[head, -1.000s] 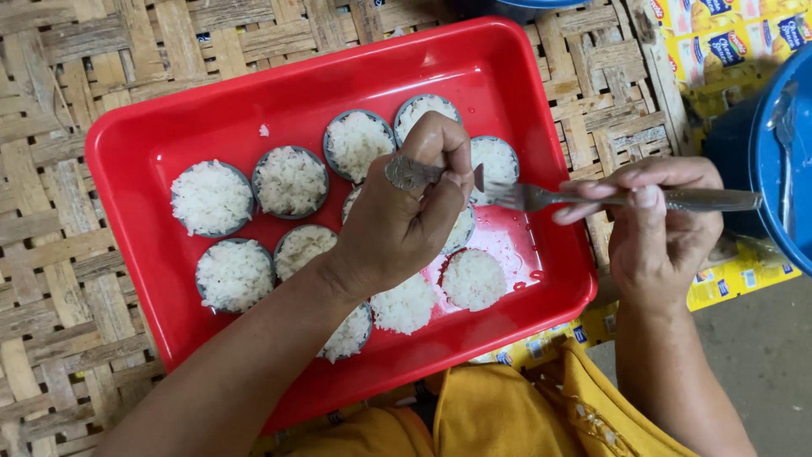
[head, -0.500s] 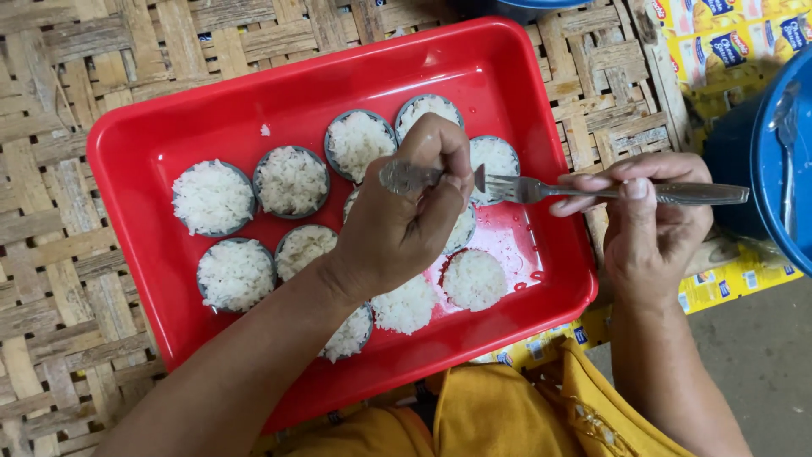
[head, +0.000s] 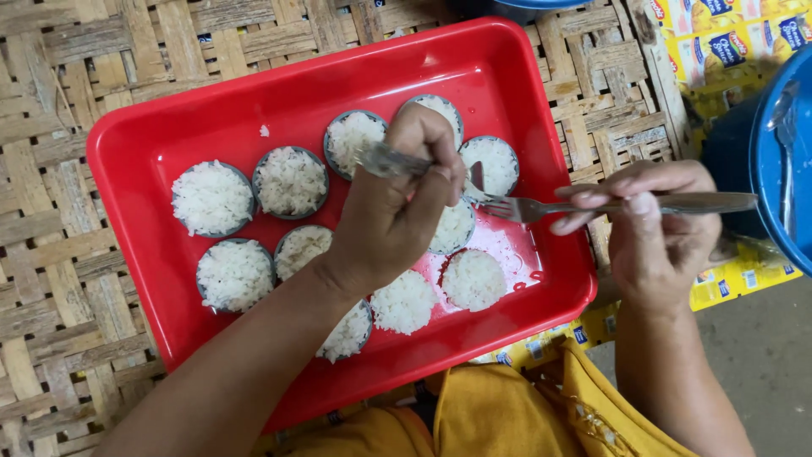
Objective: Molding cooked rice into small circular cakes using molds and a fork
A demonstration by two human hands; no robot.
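Your left hand (head: 397, 211) is clamped on a small metal mould (head: 381, 159) above the red tray (head: 152, 152). Your right hand (head: 655, 224), closed on the fork (head: 541, 206), is likely prying its rice out; next, ease the tines carefully round the rim.

A woven bamboo mat (head: 76, 279) lies underneath; a blue basin (head: 782, 161), partly cropped, sits on yellow packets (head: 727, 42).
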